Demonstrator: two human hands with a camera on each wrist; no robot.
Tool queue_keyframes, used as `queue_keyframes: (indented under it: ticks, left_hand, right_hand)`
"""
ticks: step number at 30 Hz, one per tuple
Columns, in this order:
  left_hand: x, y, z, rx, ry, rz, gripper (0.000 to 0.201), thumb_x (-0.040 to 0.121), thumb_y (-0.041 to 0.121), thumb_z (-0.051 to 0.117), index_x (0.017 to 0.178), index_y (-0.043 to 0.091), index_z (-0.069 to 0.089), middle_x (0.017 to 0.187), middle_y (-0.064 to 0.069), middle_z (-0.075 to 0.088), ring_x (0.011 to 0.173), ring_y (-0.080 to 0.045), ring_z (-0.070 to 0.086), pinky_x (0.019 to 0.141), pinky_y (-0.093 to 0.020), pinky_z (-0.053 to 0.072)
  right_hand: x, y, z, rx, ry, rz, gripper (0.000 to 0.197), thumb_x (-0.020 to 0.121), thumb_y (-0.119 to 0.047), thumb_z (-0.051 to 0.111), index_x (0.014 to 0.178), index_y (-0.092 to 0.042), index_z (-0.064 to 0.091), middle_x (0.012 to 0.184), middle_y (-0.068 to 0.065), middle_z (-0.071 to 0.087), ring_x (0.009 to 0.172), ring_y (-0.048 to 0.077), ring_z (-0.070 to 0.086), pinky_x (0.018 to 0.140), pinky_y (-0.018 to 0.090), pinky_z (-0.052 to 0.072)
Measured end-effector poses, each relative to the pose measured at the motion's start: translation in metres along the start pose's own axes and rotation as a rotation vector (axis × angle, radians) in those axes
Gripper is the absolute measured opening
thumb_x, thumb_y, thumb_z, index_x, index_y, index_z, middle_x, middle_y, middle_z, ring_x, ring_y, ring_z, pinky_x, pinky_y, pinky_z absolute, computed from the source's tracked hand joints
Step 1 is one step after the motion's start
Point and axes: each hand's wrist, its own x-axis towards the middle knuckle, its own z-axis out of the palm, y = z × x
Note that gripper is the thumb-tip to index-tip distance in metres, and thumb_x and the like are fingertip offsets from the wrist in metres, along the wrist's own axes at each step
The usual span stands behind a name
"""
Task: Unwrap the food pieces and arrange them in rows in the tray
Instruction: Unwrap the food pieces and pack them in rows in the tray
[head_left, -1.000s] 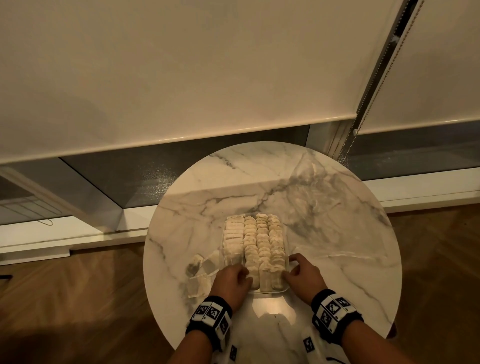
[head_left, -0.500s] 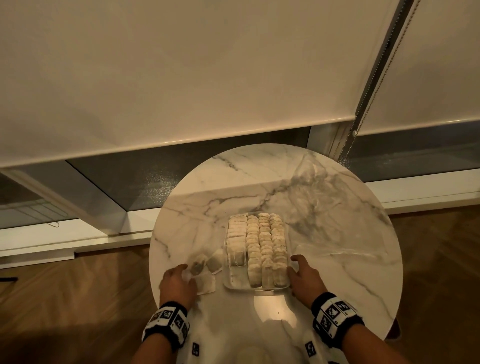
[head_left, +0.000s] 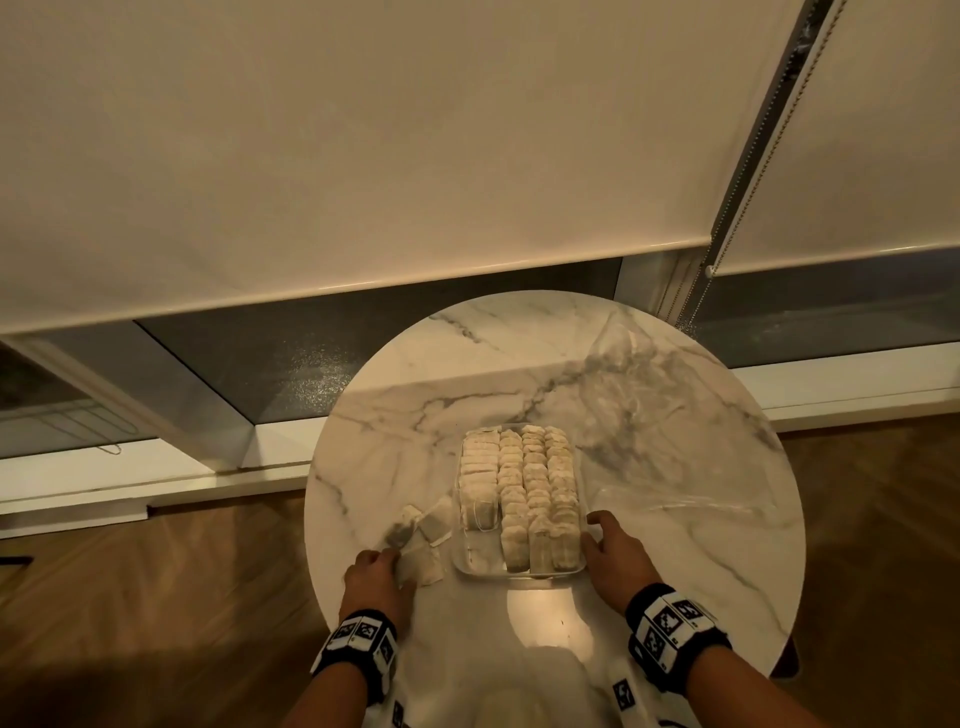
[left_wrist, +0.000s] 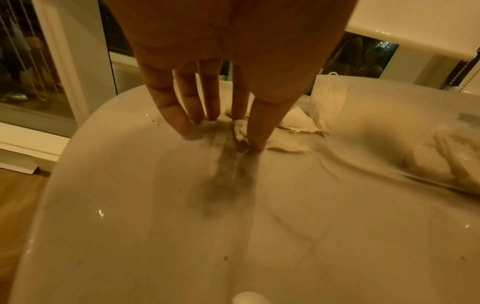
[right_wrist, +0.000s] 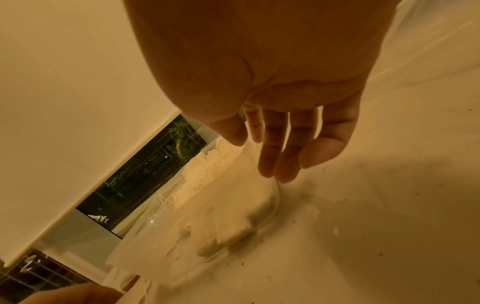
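On the round marble table (head_left: 675, 545), my left hand (head_left: 376, 577) spreads straight fingers on loose pieces (head_left: 423, 535) beside the tray (head_left: 470, 564). My relaxed right hand (head_left: 613, 556) touches the tray's edge. They look light, soft and tearable; I'd pinch one by a corner.

From our head we look steeply down on the round white marble table (head_left: 675, 545). Our left wrist view skims low along the fingers, our right wrist view likewise, tilted; both share the clear rectangular plastic tray (right_wrist: 275, 207) with the head view.
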Motion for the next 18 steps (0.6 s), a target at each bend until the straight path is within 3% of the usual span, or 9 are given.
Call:
queue_keyframes:
  ticks: [9,13,18]
  left_hand:
    - [-0.005,-0.001,-0.001,-0.021,-0.005,-0.006,0.042,0.088,0.039,0.062,0.126,0.022,0.057,0.13,-0.006,0.051,0.117,-0.027,0.05,0.099,-0.035,0.045]
    - [-0.007,-0.001,-0.001,-0.091,-0.017,-0.059,0.037,0.086,0.04,0.067,0.115,0.021,0.057,0.115,-0.006,0.056,0.11,-0.026,0.054,0.093,-0.034,0.047]
    - [-0.014,-0.003,0.003,-0.328,0.003,-0.16,0.035,0.079,0.023,0.075,0.106,0.018,0.053,0.087,0.0,0.063,0.086,-0.022,0.062,0.079,-0.034,0.053]
  right_hand:
    - [-0.001,-0.004,0.002,-0.012,0.038,0.008,0.032,0.102,-0.03,0.044,0.132,-0.022,0.048,0.104,0.013,0.069,0.09,0.026,0.064,0.077,0.03,0.047]
    - [-0.003,-0.008,0.001,-0.005,0.056,-0.002,0.031,0.103,-0.027,0.043,0.132,-0.019,0.049,0.104,0.012,0.068,0.086,0.023,0.061,0.074,0.027,0.043]
    - [-0.003,-0.008,0.0,-0.009,0.054,0.005,0.031,0.103,-0.028,0.042,0.132,-0.019,0.049,0.102,0.012,0.069,0.086,0.024,0.062,0.074,0.028,0.044]
